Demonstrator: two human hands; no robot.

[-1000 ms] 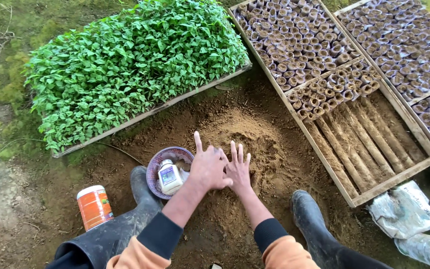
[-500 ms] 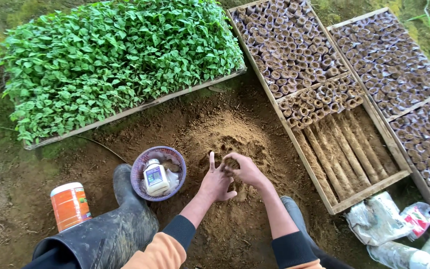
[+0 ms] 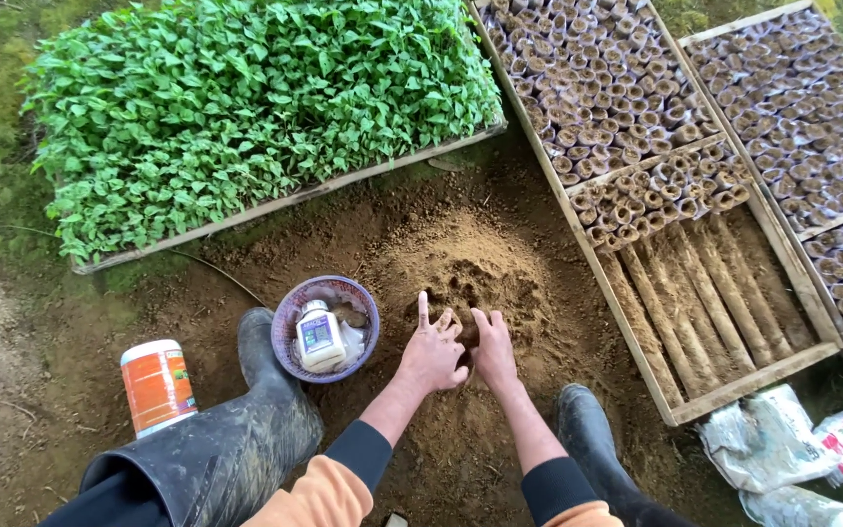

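Both hands (image 3: 462, 351) spread flat on the soil mound (image 3: 470, 278), beside a purple bowl (image 3: 290, 332) with a white bottle (image 3: 320, 337)

Both my arms reach forward from bottom of frame, forearms bare, dark cuffs under orange sleeves pushed up near the elbows. My left hand (image 3: 433, 353) is palm down, fingers spread, index finger pointing straight ahead. My right hand (image 3: 493, 353) sits just beside it, palm down, fingers together and curled slightly downward. Thumbs nearly touch. Neither grip closes on anything. Wrists are straight, hands low. My legs in dark rubber boots flank the arms.
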